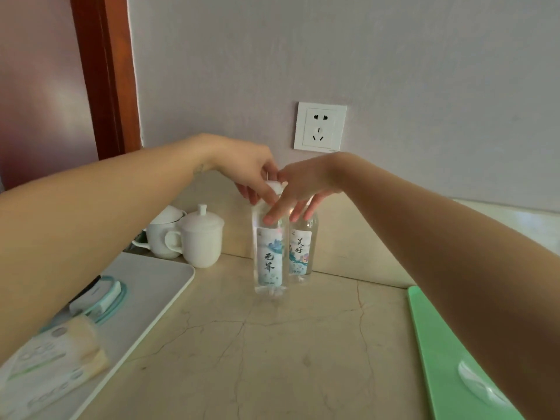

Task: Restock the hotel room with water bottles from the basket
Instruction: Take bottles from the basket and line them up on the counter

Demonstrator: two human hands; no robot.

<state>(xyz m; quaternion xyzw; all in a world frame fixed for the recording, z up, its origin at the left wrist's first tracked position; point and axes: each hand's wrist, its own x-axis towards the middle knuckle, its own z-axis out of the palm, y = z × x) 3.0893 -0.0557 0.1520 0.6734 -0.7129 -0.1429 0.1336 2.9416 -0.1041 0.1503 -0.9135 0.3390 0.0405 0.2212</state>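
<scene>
Two clear water bottles with pale blue-and-white labels stand upright side by side on the beige marble counter [303, 344], close to the back wall. My left hand [248, 171] pinches the white cap of the nearer, left bottle [269, 259] from above. My right hand [303, 189] reaches in from the right with its fingers spread; the fingertips rest on the shoulders of both bottles, above the farther, right bottle [300, 256]. The right bottle's cap is hidden behind my right hand. A green basket rim [436, 344] shows at the lower right, with a bottle cap [475, 380] inside it.
Two white lidded cups [200, 237] stand left of the bottles by the wall. A white tray [157, 298] at the left holds packaged amenities [54, 362] and a teal-edged item [103, 298]. A wall socket [320, 127] sits above the bottles. A brown door frame [106, 71] rises at the left.
</scene>
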